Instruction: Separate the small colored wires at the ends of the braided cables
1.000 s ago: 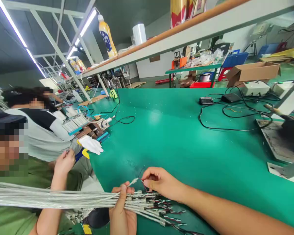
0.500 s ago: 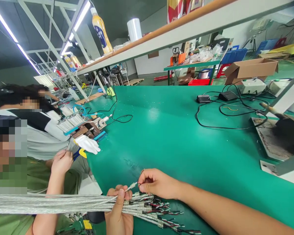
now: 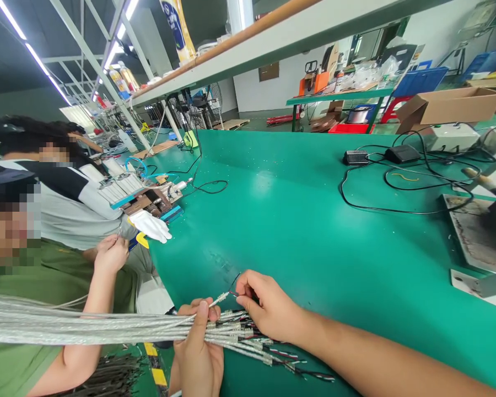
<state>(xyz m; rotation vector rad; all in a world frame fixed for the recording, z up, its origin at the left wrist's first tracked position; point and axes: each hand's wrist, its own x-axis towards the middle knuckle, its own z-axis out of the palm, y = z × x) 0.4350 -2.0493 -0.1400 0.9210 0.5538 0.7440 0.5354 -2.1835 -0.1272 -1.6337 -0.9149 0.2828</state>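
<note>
A thick bundle of silvery-white cables (image 3: 107,329) runs in from the left edge and over my left hand (image 3: 198,347). That hand is closed around it, with the thumb pressing one cable near its end. This cable has a pale ribbed sleeve (image 3: 221,298), and thin dark and red wires come out of its tip. My right hand (image 3: 267,303) pinches those wires between thumb and forefinger; one dark wire sticks up beside the fingertips. Below, the other cable ends (image 3: 289,361) fan out with stripped black, red and white wires.
A green-topped table (image 3: 297,231) stretches ahead. At its left stand a small machine (image 3: 149,198) and a white glove (image 3: 151,226). Black cords (image 3: 380,211), pedals (image 3: 355,158) and a metal stand (image 3: 475,231) lie right. A co-worker in a green shirt (image 3: 62,281) sits close on the left.
My view has shifted slightly. The right fingers have parted a dark wire, now standing up, from the others at the cable tip. My left hand keeps its hold on the bundle.
</note>
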